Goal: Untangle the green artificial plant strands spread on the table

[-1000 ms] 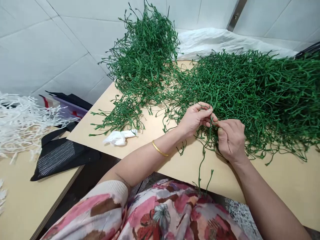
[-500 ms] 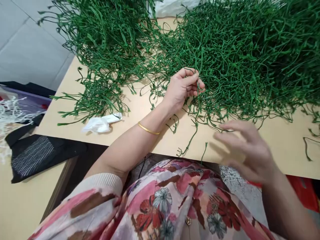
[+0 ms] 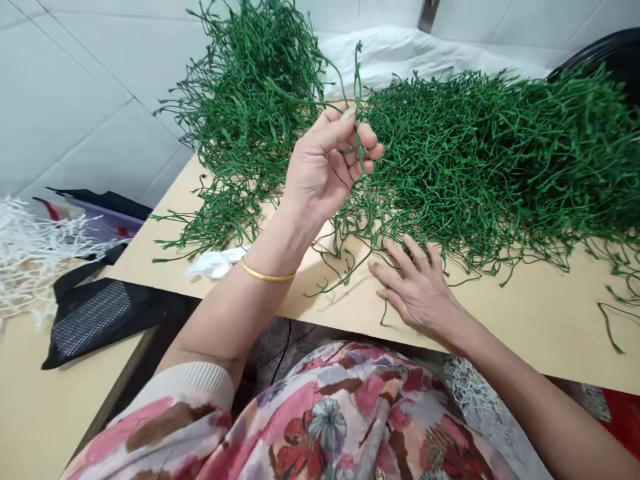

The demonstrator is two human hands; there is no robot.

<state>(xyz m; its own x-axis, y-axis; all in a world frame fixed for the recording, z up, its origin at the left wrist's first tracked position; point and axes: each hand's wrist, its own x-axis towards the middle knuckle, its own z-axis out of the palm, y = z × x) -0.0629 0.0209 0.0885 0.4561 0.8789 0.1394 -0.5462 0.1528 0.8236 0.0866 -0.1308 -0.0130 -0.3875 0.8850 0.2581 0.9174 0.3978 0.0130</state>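
Note:
My left hand [image 3: 333, 157] is raised over the table, its thumb and forefinger pinching a thin green plastic stem [image 3: 358, 80] with a small budded tip pointing up. Part of the stem hangs down past the curled fingers. Low on the tabletop, my right hand [image 3: 420, 287] lies palm down with its fingers spread and nothing in them. A loose green stem [image 3: 330, 287] lies just left of its fingertips. Behind both hands is a wide tangled heap of green stems [image 3: 465, 160]. A second, taller bunch of green stems [image 3: 260, 87] stands to the left.
A crumpled white tissue [image 3: 215, 265] lies near the front left of the table [image 3: 530, 320]. White plastic sheeting [image 3: 380, 53] runs along the tiled wall. At far left are white strands [image 3: 40, 253] and a black mesh item [image 3: 95, 317]. Something red [image 3: 620, 413] sits below the right edge.
My left hand has lifted away from the table with the stem. My right hand has moved left and come down flat on the tabletop. The view has tilted up, showing more wall.

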